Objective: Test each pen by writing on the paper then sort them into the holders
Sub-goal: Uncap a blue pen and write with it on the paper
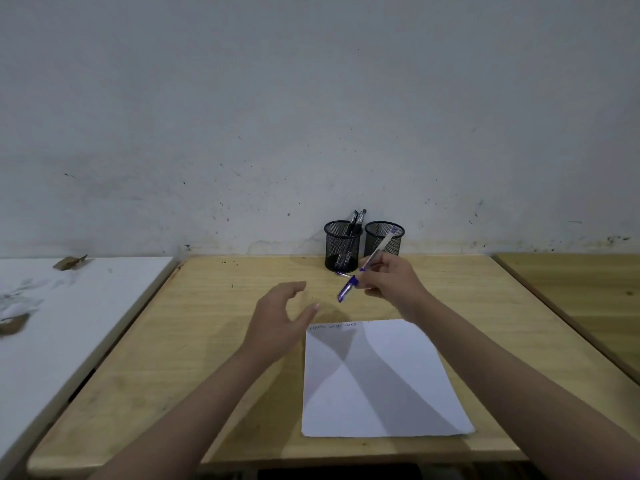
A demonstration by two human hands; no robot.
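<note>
The right hand is raised above the wooden table, forearm reaching in from the lower right, fingers pinching a blue pen that slants with its capped blue end down and left. The left hand hovers palm-inward with fingers spread and empty, just beside the paper; two mesh holders stand by the wall

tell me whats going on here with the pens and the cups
A person sits at a wooden table, holding a blue pen in the right hand above the table. The left hand hovers open and empty. A paper shows one line of writing along its top edge. The left mesh holder holds two dark pens; the right mesh holder looks empty.
</note>
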